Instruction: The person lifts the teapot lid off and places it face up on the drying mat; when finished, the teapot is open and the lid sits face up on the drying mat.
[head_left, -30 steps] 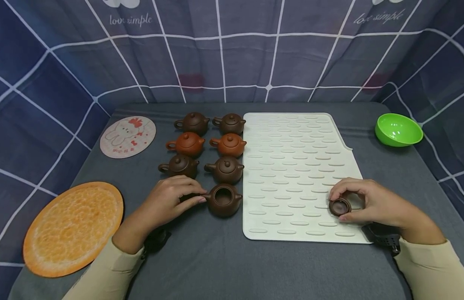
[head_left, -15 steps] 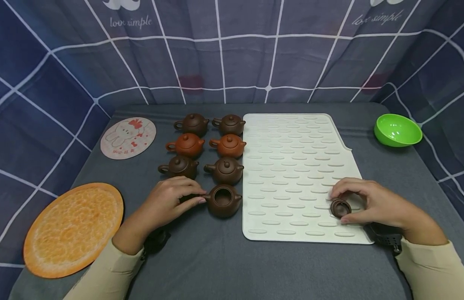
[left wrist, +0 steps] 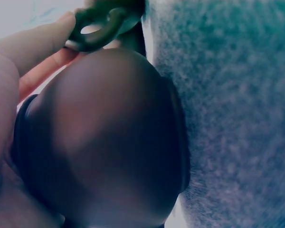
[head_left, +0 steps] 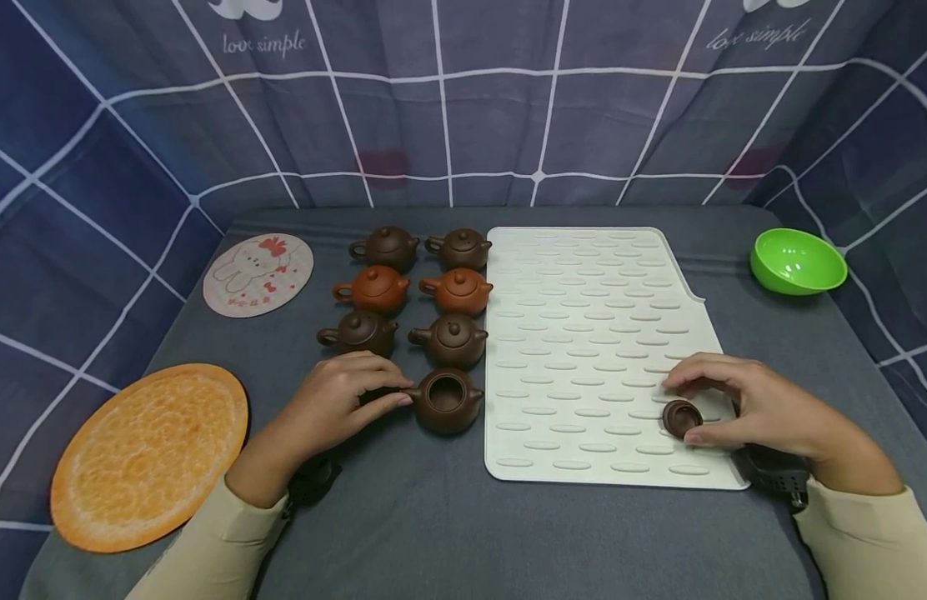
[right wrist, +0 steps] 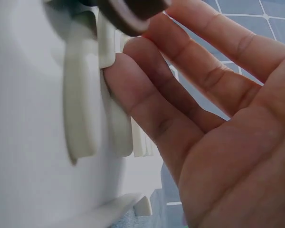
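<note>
In the head view, my left hand pinches the short handle of a lidless dark brown teapot, its round mouth facing up. The left wrist view has a dark teapot body filling its middle, with a looped handle at the thumb tip. Over the white mat, my right hand surrounds a small dark brown teapot lid, hollow side up. Thumb tip meets the near rim; the other fingers stretch past its far side. From the right wrist, the lid shows at the top edge, beside nearly straight fingers.
Behind the lidless pot stand two columns of lidded teapots, dark brown and reddish. The ridged white mat lies to their right. A green bowl, a rabbit-print disc and an orange oval mat sit farther out.
My right hand has shifted slightly rightward, its fingers spreading a little from the lid. The lid has moved slightly toward me and right. My left hand and the teapots hold their places.
</note>
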Demonstrator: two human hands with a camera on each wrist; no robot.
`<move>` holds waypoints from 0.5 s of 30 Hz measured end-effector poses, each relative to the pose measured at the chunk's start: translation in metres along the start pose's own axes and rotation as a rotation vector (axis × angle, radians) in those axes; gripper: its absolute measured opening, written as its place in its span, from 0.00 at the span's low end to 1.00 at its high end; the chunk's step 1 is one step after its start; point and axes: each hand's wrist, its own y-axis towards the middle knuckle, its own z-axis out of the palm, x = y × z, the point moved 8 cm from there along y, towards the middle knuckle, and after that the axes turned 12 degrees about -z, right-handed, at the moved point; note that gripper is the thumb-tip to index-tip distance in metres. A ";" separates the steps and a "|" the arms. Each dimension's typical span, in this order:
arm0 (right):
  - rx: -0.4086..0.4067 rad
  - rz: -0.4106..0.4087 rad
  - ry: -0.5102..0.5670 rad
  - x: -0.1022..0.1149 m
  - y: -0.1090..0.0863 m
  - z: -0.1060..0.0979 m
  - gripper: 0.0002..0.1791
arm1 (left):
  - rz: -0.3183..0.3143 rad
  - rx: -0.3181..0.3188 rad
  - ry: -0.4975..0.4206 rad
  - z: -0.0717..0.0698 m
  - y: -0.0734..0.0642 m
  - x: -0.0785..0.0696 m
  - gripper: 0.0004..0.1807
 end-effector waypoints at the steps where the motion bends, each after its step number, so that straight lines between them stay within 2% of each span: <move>1: -0.003 -0.011 -0.006 0.001 0.000 0.000 0.37 | 0.000 0.002 0.000 0.000 0.000 0.000 0.10; 9: -0.036 -0.029 -0.053 0.003 0.001 -0.004 0.36 | -0.006 0.025 0.000 0.000 0.001 -0.001 0.09; 15: -0.063 -0.028 -0.136 0.009 0.009 -0.009 0.32 | 0.011 0.045 0.059 -0.002 0.005 -0.008 0.09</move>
